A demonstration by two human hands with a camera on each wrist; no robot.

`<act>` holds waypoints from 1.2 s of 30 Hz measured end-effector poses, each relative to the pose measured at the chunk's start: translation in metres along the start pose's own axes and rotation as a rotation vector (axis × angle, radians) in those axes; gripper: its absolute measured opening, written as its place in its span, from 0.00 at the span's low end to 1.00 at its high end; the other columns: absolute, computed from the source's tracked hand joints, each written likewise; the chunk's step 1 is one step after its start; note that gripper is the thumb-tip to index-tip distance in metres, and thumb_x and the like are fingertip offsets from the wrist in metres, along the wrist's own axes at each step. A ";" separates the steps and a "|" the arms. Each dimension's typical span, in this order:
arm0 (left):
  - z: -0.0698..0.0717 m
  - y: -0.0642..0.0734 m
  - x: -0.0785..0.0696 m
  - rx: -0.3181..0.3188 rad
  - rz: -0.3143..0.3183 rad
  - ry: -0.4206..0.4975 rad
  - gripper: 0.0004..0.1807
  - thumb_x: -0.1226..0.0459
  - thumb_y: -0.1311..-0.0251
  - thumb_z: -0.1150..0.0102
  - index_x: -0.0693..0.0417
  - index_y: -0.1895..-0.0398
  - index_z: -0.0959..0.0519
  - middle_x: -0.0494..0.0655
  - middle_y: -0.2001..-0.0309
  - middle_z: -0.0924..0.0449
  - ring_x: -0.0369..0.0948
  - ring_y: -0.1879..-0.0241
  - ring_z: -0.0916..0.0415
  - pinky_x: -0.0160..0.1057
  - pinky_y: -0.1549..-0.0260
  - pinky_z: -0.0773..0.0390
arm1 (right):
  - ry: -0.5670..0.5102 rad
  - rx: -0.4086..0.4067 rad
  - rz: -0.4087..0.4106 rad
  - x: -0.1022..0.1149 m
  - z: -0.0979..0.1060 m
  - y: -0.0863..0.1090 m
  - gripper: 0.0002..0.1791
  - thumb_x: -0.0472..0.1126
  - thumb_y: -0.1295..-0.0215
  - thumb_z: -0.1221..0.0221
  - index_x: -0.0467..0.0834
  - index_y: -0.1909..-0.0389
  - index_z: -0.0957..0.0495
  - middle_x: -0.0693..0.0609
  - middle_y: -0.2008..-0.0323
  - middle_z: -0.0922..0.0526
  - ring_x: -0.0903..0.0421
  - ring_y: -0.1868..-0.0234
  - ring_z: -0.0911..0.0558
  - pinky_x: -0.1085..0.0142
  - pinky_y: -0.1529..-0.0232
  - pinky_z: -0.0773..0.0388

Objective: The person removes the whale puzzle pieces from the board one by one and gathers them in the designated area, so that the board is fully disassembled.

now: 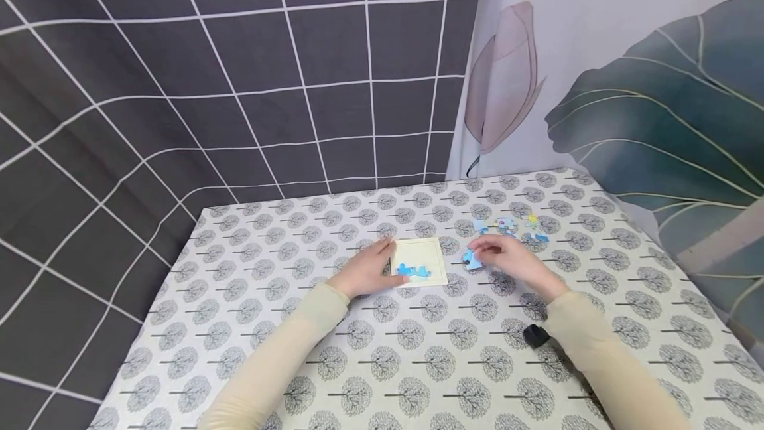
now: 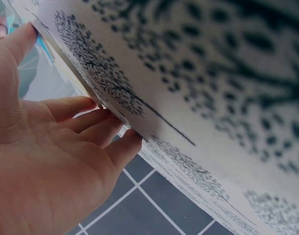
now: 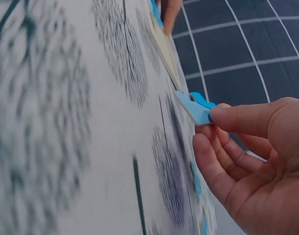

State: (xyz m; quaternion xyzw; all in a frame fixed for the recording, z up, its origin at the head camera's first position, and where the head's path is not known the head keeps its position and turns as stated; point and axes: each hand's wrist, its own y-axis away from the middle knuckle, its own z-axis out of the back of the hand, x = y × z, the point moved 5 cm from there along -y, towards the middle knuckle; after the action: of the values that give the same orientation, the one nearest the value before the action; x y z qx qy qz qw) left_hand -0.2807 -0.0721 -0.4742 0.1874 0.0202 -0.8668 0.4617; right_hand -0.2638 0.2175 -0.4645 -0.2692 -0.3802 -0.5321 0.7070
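Observation:
A pale cream puzzle tray (image 1: 425, 249) lies on the table with joined blue puzzle pieces (image 1: 414, 271) along its near side. My left hand (image 1: 369, 272) touches the tray's left side. Its thumb reaches over the near edge by the blue pieces, and the other fingers lie nearly straight against the frame. To the right of the tray, my right hand (image 1: 509, 257) pinches a light-blue puzzle piece (image 3: 193, 108) between thumb and fingers. That piece is tilted and held close to the tabletop; a dark spot shows on it in the head view.
Several loose puzzle pieces (image 1: 506, 223) lie beyond my right hand, one with a yellow shape (image 1: 532, 219). A patterned tablecloth (image 1: 358, 390) covers the table. Dark gridded cloth (image 1: 322, 52) hangs behind and to the left, and a floral curtain (image 1: 597, 52) at the right.

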 end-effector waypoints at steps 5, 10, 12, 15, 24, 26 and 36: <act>0.000 0.000 0.000 0.002 0.007 0.007 0.54 0.34 0.37 0.45 0.59 0.21 0.47 0.54 0.20 0.54 0.51 0.22 0.52 0.47 0.25 0.49 | 0.059 -0.037 -0.031 -0.010 0.019 0.009 0.18 0.39 0.30 0.40 0.38 0.42 0.20 0.42 0.50 0.16 0.51 0.55 0.18 0.62 0.52 0.20; -0.001 0.001 -0.001 0.011 0.013 0.005 0.53 0.34 0.37 0.46 0.58 0.20 0.48 0.53 0.20 0.55 0.50 0.22 0.53 0.46 0.25 0.50 | 0.100 -0.090 -0.058 -0.017 0.036 0.020 0.19 0.40 0.30 0.39 0.38 0.42 0.20 0.40 0.47 0.17 0.51 0.53 0.19 0.63 0.51 0.22; -0.001 0.002 -0.001 0.011 0.015 0.004 0.53 0.34 0.36 0.46 0.58 0.20 0.48 0.53 0.20 0.55 0.50 0.22 0.53 0.46 0.25 0.50 | 0.083 -0.094 -0.075 -0.022 0.042 0.024 0.19 0.40 0.30 0.39 0.38 0.41 0.21 0.39 0.46 0.18 0.51 0.54 0.19 0.64 0.55 0.20; -0.001 0.002 -0.002 0.007 0.015 0.003 0.53 0.34 0.36 0.46 0.59 0.20 0.48 0.53 0.20 0.55 0.50 0.22 0.53 0.46 0.25 0.50 | 0.050 -0.090 -0.088 -0.026 0.051 0.032 0.20 0.39 0.29 0.40 0.36 0.40 0.22 0.38 0.48 0.18 0.51 0.57 0.19 0.65 0.60 0.18; 0.000 0.004 0.002 0.003 0.021 0.009 0.53 0.35 0.36 0.45 0.59 0.21 0.47 0.53 0.20 0.53 0.51 0.22 0.52 0.47 0.25 0.48 | 0.082 -0.139 -0.150 -0.034 0.077 0.047 0.21 0.41 0.26 0.42 0.35 0.37 0.24 0.38 0.50 0.17 0.56 0.59 0.20 0.65 0.61 0.20; 0.000 0.005 0.003 0.004 0.030 0.012 0.52 0.35 0.36 0.45 0.59 0.20 0.47 0.53 0.20 0.53 0.50 0.22 0.52 0.47 0.25 0.49 | 0.099 -0.156 -0.134 -0.037 0.082 0.049 0.21 0.41 0.26 0.42 0.34 0.38 0.24 0.37 0.49 0.17 0.60 0.60 0.21 0.68 0.61 0.22; 0.004 0.004 -0.005 0.005 0.015 0.000 0.52 0.36 0.35 0.45 0.61 0.21 0.47 0.54 0.20 0.53 0.51 0.22 0.52 0.46 0.25 0.48 | 0.102 -0.168 -0.132 -0.054 0.099 0.061 0.22 0.42 0.24 0.44 0.31 0.39 0.25 0.33 0.45 0.20 0.70 0.59 0.23 0.73 0.60 0.20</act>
State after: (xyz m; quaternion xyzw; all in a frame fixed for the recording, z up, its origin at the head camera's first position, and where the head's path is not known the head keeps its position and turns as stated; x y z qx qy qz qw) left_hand -0.2764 -0.0711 -0.4687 0.1886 0.0165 -0.8633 0.4678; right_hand -0.2376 0.3420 -0.4514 -0.2747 -0.3148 -0.6203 0.6639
